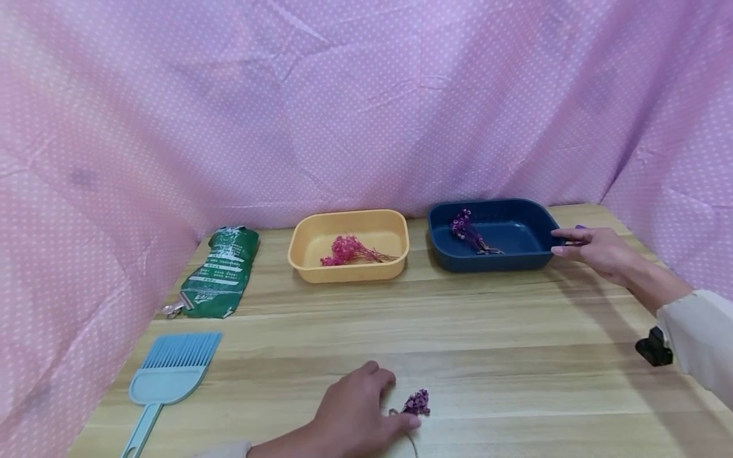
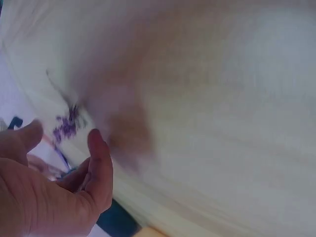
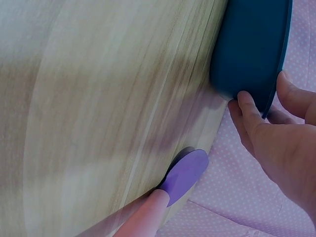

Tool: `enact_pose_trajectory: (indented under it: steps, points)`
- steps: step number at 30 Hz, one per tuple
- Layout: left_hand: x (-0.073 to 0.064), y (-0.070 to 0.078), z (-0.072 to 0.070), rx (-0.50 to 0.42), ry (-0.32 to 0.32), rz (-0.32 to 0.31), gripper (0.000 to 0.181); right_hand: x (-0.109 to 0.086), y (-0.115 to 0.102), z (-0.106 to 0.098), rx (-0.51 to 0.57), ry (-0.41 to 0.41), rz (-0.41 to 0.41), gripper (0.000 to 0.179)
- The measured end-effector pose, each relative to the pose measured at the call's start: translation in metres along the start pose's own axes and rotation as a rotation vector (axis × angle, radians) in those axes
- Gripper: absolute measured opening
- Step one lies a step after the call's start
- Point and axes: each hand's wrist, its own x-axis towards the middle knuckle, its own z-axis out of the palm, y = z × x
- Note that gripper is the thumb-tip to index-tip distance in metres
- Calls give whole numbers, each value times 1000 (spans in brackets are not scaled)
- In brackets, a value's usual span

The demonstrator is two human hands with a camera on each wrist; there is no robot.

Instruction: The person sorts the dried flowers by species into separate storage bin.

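My left hand (image 1: 357, 413) is low over the front of the table, thumb and fingers apart around a small sprig of purple dried flowers (image 1: 416, 402). In the left wrist view the sprig (image 2: 69, 123) lies just past the fingertips, its thin stem on the wood. At the back right, my right hand (image 1: 601, 254) holds the right end of a dark blue tray (image 1: 487, 262). The right wrist view has the thumb at the tray's (image 3: 249, 49) rim and fingers against its outer wall. Another purple sprig (image 1: 466, 230) lies inside this tray.
Left of the blue tray, a yellow tray (image 1: 349, 273) contains pink dried flowers (image 1: 346, 250). A green packet (image 1: 223, 273) with a metal clip (image 1: 174, 308) and a light blue brush (image 1: 168, 381) lie at left. A purple oval-headed tool (image 3: 186, 173) with a pink handle is near the right hand.
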Motion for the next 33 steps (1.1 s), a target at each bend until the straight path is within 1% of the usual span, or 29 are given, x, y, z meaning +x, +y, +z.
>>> enact_pose_trajectory:
  steps: [1,3,4,6,8,11,15,18,20,22,25,27,29,31,33]
  points:
    - [-2,0,3,55,11,32,60,0,1,0,-3,-1,1,71]
    - [-3,-2,7,120,45,107,50,0,1,0,-1,-1,2,71]
    - [-4,-3,9,133,63,141,45,1,2,0,0,-4,4,71]
    - [-3,-4,11,134,88,182,35,1,2,0,9,-7,6,72]
    - [-2,-5,11,114,91,201,29,1,2,0,11,-5,10,72]
    - [1,-5,11,90,98,209,26,1,2,-1,20,-5,6,73]
    - [3,-5,11,83,115,212,25,2,2,-1,16,-7,-1,74]
    - [4,-5,9,41,108,211,28,2,3,-1,17,-7,6,75]
    - [6,-6,7,-15,98,207,28,2,3,-1,21,-10,4,74]
    - [9,-6,2,-97,86,198,27,2,3,-2,25,-9,2,74]
    - [16,-5,-7,-225,77,183,26,2,2,-1,34,-8,-4,73]
    - [22,-4,-13,-318,67,156,25,2,3,-1,43,-9,-4,73]
    - [29,-2,-20,-432,44,97,27,2,3,0,48,-11,-5,73]
    - [36,-1,-27,-577,4,6,30,1,3,0,49,-17,-7,72]
    - [46,1,-35,-736,-24,-98,34,1,3,0,48,-17,-9,72]
